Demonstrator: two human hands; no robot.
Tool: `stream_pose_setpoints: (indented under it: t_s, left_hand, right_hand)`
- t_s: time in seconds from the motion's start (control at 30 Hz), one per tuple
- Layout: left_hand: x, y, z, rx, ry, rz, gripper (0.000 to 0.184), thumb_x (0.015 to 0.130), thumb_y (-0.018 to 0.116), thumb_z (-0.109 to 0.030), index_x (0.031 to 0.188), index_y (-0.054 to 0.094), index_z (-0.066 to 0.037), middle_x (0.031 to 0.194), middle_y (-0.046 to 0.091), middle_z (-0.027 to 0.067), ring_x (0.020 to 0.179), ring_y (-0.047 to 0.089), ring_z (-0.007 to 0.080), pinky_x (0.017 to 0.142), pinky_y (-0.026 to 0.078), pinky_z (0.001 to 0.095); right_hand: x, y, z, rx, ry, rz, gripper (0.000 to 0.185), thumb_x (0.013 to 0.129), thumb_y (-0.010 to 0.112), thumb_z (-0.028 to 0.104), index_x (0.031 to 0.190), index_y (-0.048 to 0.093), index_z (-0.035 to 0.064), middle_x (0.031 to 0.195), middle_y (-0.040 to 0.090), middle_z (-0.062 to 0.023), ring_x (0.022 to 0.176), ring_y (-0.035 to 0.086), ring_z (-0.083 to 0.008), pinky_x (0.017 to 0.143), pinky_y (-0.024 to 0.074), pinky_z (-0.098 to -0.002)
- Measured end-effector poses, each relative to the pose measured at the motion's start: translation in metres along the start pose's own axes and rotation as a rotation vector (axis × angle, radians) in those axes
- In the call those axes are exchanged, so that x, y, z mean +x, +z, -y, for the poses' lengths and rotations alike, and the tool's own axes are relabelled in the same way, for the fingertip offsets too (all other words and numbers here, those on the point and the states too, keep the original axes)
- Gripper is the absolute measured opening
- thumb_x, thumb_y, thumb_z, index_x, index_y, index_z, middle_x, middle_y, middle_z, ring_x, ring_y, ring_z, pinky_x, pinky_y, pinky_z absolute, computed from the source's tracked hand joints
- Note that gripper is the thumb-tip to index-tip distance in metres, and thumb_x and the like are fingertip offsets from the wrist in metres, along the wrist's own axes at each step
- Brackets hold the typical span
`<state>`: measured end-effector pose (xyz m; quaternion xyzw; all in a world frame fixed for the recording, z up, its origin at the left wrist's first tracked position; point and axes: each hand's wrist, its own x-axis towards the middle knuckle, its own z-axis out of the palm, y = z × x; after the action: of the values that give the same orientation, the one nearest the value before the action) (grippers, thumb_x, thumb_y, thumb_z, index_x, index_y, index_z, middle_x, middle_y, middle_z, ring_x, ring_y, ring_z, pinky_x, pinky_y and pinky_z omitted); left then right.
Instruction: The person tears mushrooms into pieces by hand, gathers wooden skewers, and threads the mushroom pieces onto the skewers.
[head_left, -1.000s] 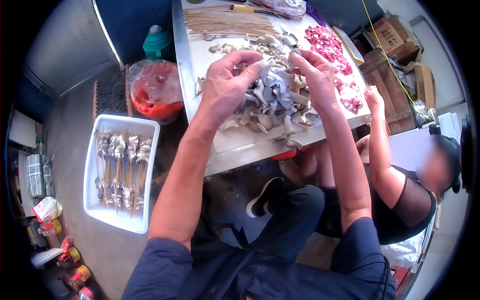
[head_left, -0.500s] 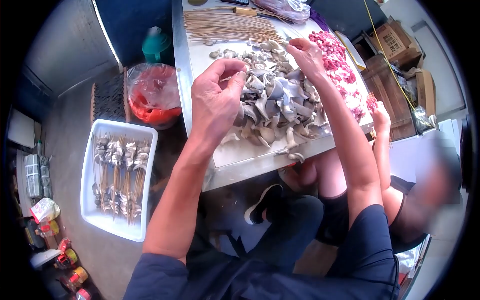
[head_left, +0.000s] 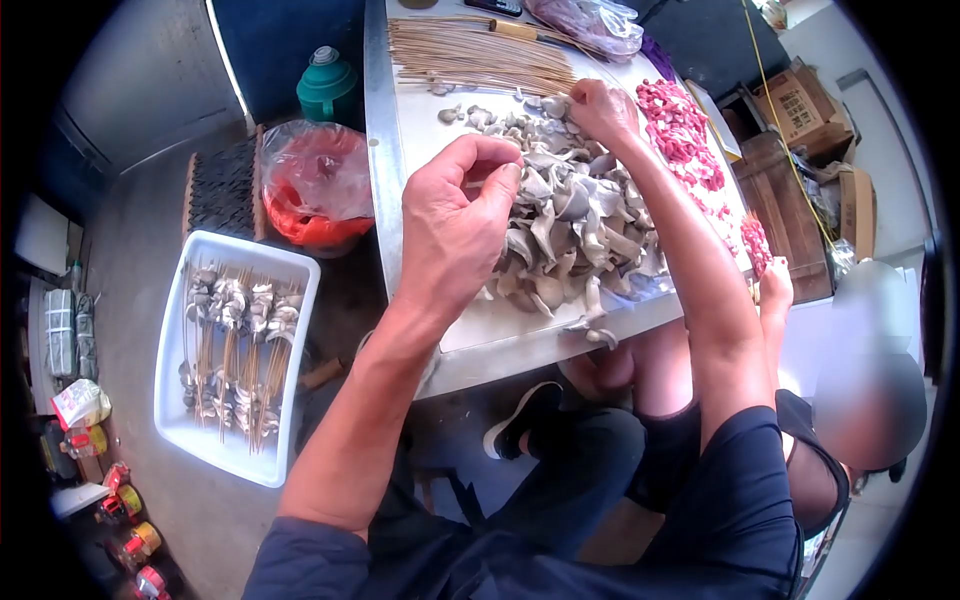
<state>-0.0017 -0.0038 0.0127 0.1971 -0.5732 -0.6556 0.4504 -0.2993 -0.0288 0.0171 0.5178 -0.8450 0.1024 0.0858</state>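
Note:
Grey oyster mushrooms (head_left: 575,215) lie in a loose heap on the white board between my hands. My left hand (head_left: 455,225) hovers at the heap's left side, fingers curled and thumb close to the forefinger; whatever it pinches is too small to make out. At the heap's far edge, my right hand (head_left: 603,110) is closed, its fingertips beside small mushroom pieces and the ends of the bamboo skewers (head_left: 480,55). Anything inside its grip is hidden. Red cut meat (head_left: 680,130) is piled to the right of my right forearm.
On the floor at left, a white tub (head_left: 170,400) holds threaded mushroom skewers (head_left: 235,350). Behind it are a red bag-lined bucket (head_left: 315,190) and a green jug (head_left: 327,85). At right, another person's hand (head_left: 775,285) holds skewered meat. A wooden-handled tool (head_left: 512,30) lies across the skewers.
The view has shifted, so the table sits slightly farther right. My right hand is now closer to the small mushrooms near the skewer ends. My left hand stays curled beside the heap.

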Motion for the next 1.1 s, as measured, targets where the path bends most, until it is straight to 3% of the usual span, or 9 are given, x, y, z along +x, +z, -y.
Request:
stream_pose_setpoints:
  t_s: [0.17,0.23,0.33,0.67,0.73,0.83,0.87,0.93,1.1]
  left_hand:
    - [0.0,0.0,0.004,0.004,0.019,0.003,0.012,0.092,0.057,-0.002,0.101,0.065,0.0,0.095,0.067,0.0035,0.084,0.058,0.007,0.076,0.047,0.0197]
    - [0.0,0.003,0.005,-0.018,0.042,-0.036,0.008,0.088,0.061,-0.003,0.093,0.065,0.003,0.082,0.066,0.0043,0.074,0.059,0.0084,0.068,0.047,0.0225]
    - [-0.001,0.004,0.006,-0.015,0.041,-0.038,0.008,0.088,0.061,-0.003,0.093,0.065,0.002,0.082,0.066,0.0039,0.074,0.059,0.0082,0.068,0.047,0.0225]
    - [0.003,0.006,0.007,-0.017,0.047,-0.051,0.008,0.089,0.061,-0.002,0.093,0.065,0.002,0.081,0.066,0.0039,0.075,0.06,0.0085,0.068,0.047,0.0219]
    - [0.003,0.001,0.004,-0.003,0.006,-0.049,0.012,0.093,0.058,-0.004,0.103,0.063,0.0,0.096,0.067,0.0051,0.087,0.064,0.0106,0.072,0.049,0.0215]
    - [0.004,0.001,0.006,-0.097,0.015,-0.063,0.013,0.094,0.058,-0.005,0.106,0.061,0.0,0.099,0.067,0.0062,0.086,0.065,0.0118,0.072,0.05,0.0224]
    - [0.004,0.002,0.006,-0.161,-0.001,-0.069,0.015,0.093,0.06,-0.006,0.107,0.06,0.001,0.099,0.066,0.007,0.087,0.065,0.0129,0.072,0.05,0.023]
    - [0.004,0.004,0.007,-0.157,-0.023,-0.056,0.016,0.094,0.06,-0.007,0.108,0.06,0.001,0.1,0.066,0.008,0.087,0.066,0.0137,0.072,0.051,0.0233]
    - [0.003,0.007,0.001,-0.276,-0.16,0.055,0.025,0.097,0.057,-0.018,0.113,0.057,0.002,0.106,0.064,0.0117,0.088,0.067,0.0183,0.072,0.052,0.0259]
  right_hand:
    - [-0.005,-0.012,0.0,0.034,0.052,0.047,0.025,0.076,0.061,0.02,0.096,0.072,0.0122,0.091,0.07,-0.0161,0.091,0.067,-0.0314,0.081,0.051,-0.0408]
    - [-0.002,-0.001,-0.008,0.03,0.007,0.045,0.033,0.074,0.065,0.029,0.102,0.073,0.0134,0.091,0.072,-0.0106,0.089,0.068,-0.0272,0.082,0.0517,-0.0376]
    - [0.004,0.013,-0.013,0.025,0.029,0.018,0.034,0.073,0.066,0.03,0.102,0.073,0.0131,0.091,0.072,-0.0092,0.089,0.068,-0.026,0.082,0.0517,-0.0367]
    - [-0.008,-0.01,0.002,0.03,0.112,-0.018,0.025,0.074,0.064,0.029,0.09,0.074,0.012,0.08,0.071,-0.0119,0.08,0.069,-0.0277,0.079,0.0528,-0.0386]
    - [-0.018,-0.021,0.001,0.148,0.086,-0.194,0.028,0.074,0.064,0.032,0.088,0.073,0.01,0.078,0.072,-0.0092,0.075,0.069,-0.025,0.077,0.0532,-0.0375]
    - [-0.043,-0.041,0.01,0.575,0.125,-0.257,0.024,0.08,0.064,0.02,0.093,0.069,0.0008,0.079,0.071,-0.0069,0.074,0.068,-0.0144,0.075,0.0542,-0.0281]
    - [-0.051,-0.045,0.011,0.573,0.126,-0.264,0.024,0.08,0.064,0.02,0.093,0.069,0.0008,0.079,0.071,-0.0069,0.074,0.068,-0.0144,0.075,0.0542,-0.0281]
    - [-0.064,-0.049,0.017,1.156,0.13,-0.217,0.016,0.085,0.062,0.011,0.093,0.066,-0.0017,0.084,0.07,-0.0076,0.077,0.067,-0.0128,0.075,0.0546,-0.0255]
    - [-0.115,-0.068,0.058,1.516,0.02,-0.145,0.009,0.087,0.061,0.003,0.094,0.064,-0.0013,0.088,0.067,-0.0074,0.081,0.066,-0.0139,0.077,0.0543,-0.0265]
